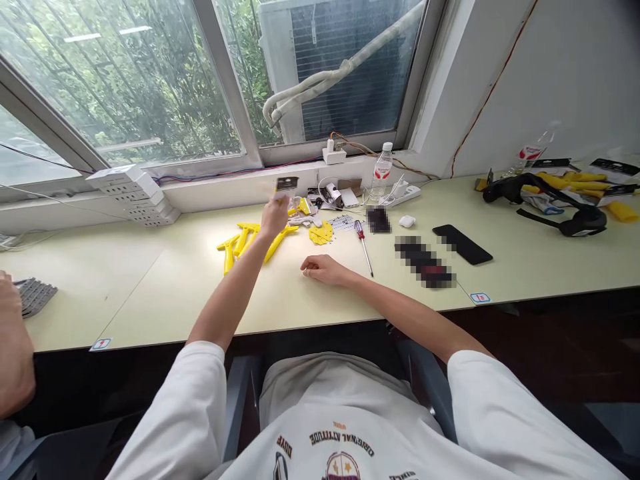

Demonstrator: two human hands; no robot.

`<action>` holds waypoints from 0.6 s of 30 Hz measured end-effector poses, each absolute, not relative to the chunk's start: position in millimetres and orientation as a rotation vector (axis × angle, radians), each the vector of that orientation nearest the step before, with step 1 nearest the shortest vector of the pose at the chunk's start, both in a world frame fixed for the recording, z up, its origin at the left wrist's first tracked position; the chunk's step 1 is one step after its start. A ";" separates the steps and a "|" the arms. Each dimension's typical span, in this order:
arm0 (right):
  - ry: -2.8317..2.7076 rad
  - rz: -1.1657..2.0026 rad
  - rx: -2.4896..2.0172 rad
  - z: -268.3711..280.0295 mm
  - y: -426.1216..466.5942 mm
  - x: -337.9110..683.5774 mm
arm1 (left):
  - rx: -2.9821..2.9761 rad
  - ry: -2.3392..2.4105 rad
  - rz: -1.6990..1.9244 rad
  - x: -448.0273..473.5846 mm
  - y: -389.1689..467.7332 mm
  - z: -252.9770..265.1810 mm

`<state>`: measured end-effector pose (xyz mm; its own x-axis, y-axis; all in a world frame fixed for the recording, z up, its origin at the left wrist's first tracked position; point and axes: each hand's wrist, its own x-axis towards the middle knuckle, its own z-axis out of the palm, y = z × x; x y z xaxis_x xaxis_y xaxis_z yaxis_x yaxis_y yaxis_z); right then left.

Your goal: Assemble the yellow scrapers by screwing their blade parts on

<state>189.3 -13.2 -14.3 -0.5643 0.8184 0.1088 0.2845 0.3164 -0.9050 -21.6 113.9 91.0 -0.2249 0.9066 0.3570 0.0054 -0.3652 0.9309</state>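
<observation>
My left hand (275, 217) is raised over the back of the table, its fingers closed on a small packet with a black top (287, 183). Below and around it lie several yellow plastic handles (245, 237) and a yellow scraper head (303, 206). My right hand (324, 269) rests on the tabletop with its fingers curled in, and nothing shows in them. Just beyond it is a pile of flat yellow pieces (321, 233). A screwdriver (364, 248) with a red and clear handle lies to its right, beside small metal strips (342, 222).
At the back stand a water bottle (383, 170) and a power strip (404, 195). A black phone (463, 244) and a white earbud case (407, 221) lie right. White boxes (135, 193) are stacked left. Another person's arm (15, 347) is at the left edge; a black headset (583, 220) lies far right.
</observation>
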 end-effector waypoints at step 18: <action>-2.135 1.155 -0.967 -6.7 -15.2 186.5 | 2.056 2.132 0.507 -30.6 199.5 55.8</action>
<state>186.5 -15.2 -6.7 -0.6081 0.7866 0.1072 0.3408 0.3806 -0.8596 -30.6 199.5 55.8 -0.0586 0.9894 0.1332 0.9434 0.0112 0.3316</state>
